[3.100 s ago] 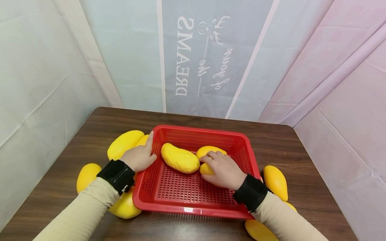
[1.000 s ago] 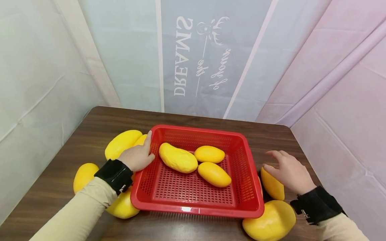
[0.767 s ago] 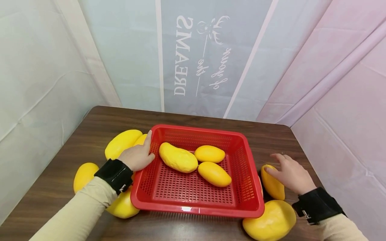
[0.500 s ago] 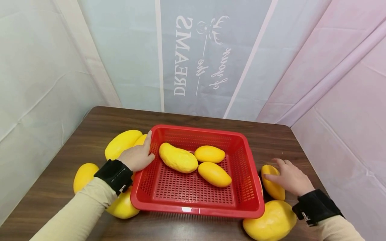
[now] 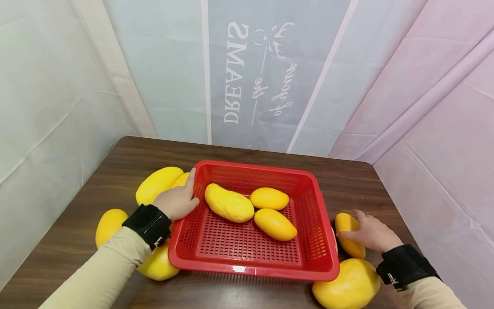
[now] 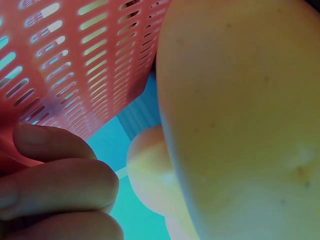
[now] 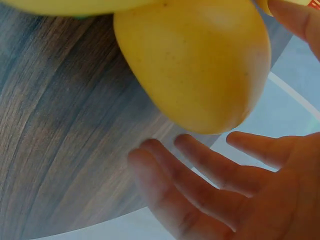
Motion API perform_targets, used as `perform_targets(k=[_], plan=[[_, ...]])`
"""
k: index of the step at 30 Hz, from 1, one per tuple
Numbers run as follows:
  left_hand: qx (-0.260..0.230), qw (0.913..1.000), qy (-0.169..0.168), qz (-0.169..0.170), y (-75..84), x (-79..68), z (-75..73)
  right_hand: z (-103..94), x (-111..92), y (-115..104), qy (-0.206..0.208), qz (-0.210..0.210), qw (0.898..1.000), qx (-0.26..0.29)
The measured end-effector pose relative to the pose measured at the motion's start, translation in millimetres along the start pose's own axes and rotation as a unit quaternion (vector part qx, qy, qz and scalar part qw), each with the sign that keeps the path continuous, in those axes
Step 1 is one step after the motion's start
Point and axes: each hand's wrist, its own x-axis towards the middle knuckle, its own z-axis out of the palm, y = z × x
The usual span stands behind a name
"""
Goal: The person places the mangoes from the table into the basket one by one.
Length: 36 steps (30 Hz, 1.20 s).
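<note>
In the head view, my left hand [image 5: 175, 201] holds the left rim of a red plastic basket [image 5: 254, 271], its index finger lying along the rim. Curled fingers [image 6: 65, 185] show at that rim in the left wrist view. My right hand [image 5: 374, 234] is beside a yellow mango [image 5: 349, 240] on the table right of the basket. In the right wrist view its fingers are spread around the mango [image 7: 195, 65], with a gap between fingertips and fruit. Inside the basket lie two smooth mangoes [image 5: 269, 198] and a longer, bumpy yellow fruit [image 5: 229, 204].
A larger yellow mango [image 5: 347, 283] lies at the basket's front right corner. Several more yellow mangoes [image 5: 158, 186] lie left of the basket, around my left forearm. The brown wooden table [image 5: 239, 296] has fabric walls behind and at its sides.
My right hand let go of a mango inside the basket, moved out to the right and has come down beside the mango there. My left hand has stayed on the rim.
</note>
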Motion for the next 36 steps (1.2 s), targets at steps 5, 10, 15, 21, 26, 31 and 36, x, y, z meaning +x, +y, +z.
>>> perform_targets(k=[5,10,15,21,26,31,36], plan=[[0.002,1.0000,0.000,0.000,-0.2,0.5,1.0,1.4,3.2,1.8,-0.027,0.006,0.999,0.018],[0.003,1.0000,0.000,-0.002,0.8,1.1,0.5,5.0,7.0,5.7,-0.039,0.013,0.999,0.035],[0.009,1.0000,0.002,0.000,2.8,3.0,-0.5,8.3,9.5,9.5,-0.044,0.015,0.998,0.045],[0.011,0.9999,0.005,-0.002,3.1,3.3,-0.6,10.7,11.8,10.4,-0.039,0.005,0.998,0.047],[0.012,0.9999,0.007,-0.002,3.0,0.8,-0.8,13.0,14.9,11.7,-0.039,-0.003,0.998,0.056],[0.007,1.0000,0.007,-0.003,1.2,0.4,0.7,13.3,15.8,11.7,-0.035,-0.012,0.998,0.053],[0.006,1.0000,0.007,-0.003,0.2,0.4,1.5,11.9,15.4,9.7,-0.028,-0.017,0.998,0.047]])
